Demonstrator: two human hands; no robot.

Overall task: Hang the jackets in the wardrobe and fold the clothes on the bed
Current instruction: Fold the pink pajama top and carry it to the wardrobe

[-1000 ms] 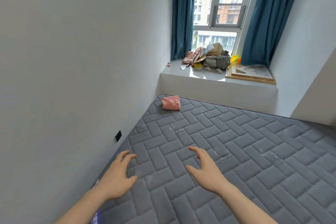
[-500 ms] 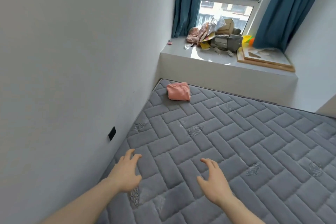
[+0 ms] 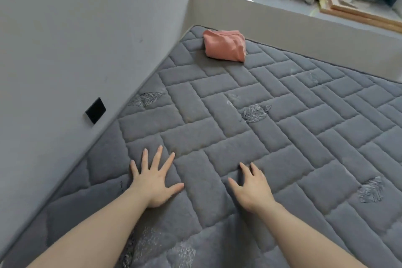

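On the grey mattress point(image 3: 282, 128): one folded pink garment point(image 3: 225, 45), well beyond both fingertips. Two hands: left hand point(image 3: 153, 180) splayed wide, flat on the mattress; right hand point(image 3: 252, 187) relaxed, touching it, holding nothing.

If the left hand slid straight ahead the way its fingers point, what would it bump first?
Nothing close: only bare mattress lies ahead of the left hand. Its line probably passes near the pink cloth, though depth is unclear.

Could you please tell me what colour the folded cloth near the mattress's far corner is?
The folded cloth is salmon pink, seen clearly in the head view.
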